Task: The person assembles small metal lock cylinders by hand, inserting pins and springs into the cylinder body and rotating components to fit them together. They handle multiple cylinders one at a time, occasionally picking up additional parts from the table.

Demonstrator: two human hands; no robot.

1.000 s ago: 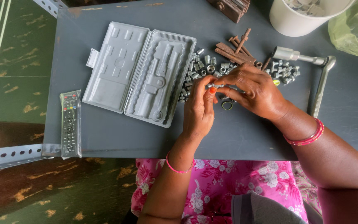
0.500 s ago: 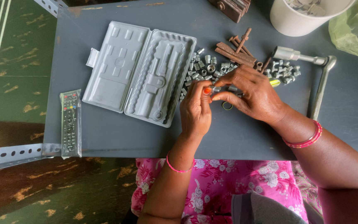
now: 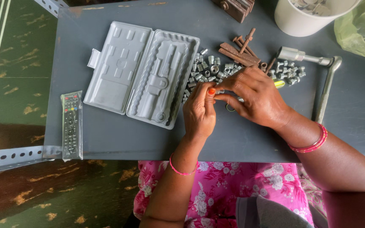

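Both hands met over the grey worktop (image 3: 119,139), just right of the open grey moulded case (image 3: 142,74) and at the near edge of the heap of small metal sockets (image 3: 210,71). Left hand (image 3: 199,112) closed at the fingertips, thumb and forefinger pinching a small metal piece (image 3: 219,91), largely hidden and seemingly a socket from the heap. Right hand (image 3: 256,99) curled over the same spot, fingertips bearing on that piece; whether it grips a second part cannot be told. A metal ring (image 3: 230,108) lying on the worktop under the right palm. Long ratchet handle (image 3: 327,90) lying to the right, rusty bars (image 3: 241,50) beyond the heap, white bucket (image 3: 307,17) at the far edge, remote control (image 3: 72,125) well apart to the left. Judged good practice for the step in hand: keep the pinch low over the worktop so a slipped piece lands close; hold with fingertips only, leaving the piece visible; keep wrists clear of the heap to avoid scattering sockets toward the worktop edge; match the piece to the case recesses by size before seating.
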